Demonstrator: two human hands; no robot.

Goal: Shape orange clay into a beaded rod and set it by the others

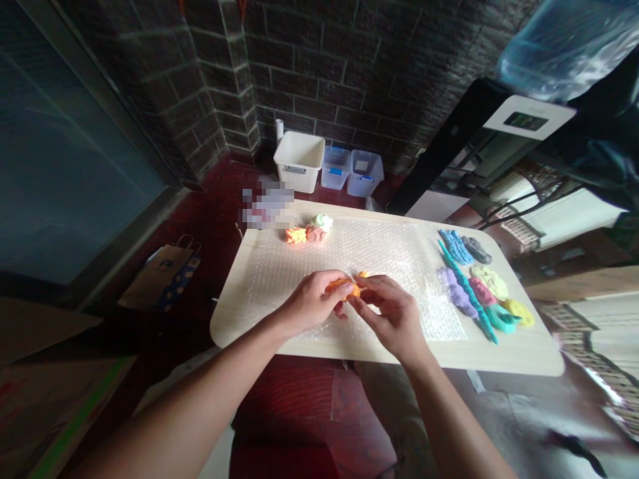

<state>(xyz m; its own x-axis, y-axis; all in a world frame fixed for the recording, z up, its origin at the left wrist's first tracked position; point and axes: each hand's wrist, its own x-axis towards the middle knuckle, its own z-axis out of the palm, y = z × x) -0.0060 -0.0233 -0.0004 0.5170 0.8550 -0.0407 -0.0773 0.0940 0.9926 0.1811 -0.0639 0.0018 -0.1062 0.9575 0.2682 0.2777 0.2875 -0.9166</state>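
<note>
A piece of orange modelling clay (355,290) is held between both hands above the middle of the bubble wrap (384,249). My left hand (319,296) is closed on its left side, the thumb lying along it. My right hand (389,309) pinches the right end with thumb and fingertips. Just beyond the fingers shows a smaller yellow-orange bit (364,273). The fingers hide part of the held clay. Farther back on the left lie an orange lump (296,235), a brownish-pink lump (316,233) and a pale green lump (323,221), close together.
At the table's right sit several coloured clay pieces, among them a long teal strip (469,291), a purple piece (456,293) and a blue piece (456,246). Beyond the pale table (232,319) stand a white bin (299,153) and two clear boxes. A paper bag (157,276) is on the floor.
</note>
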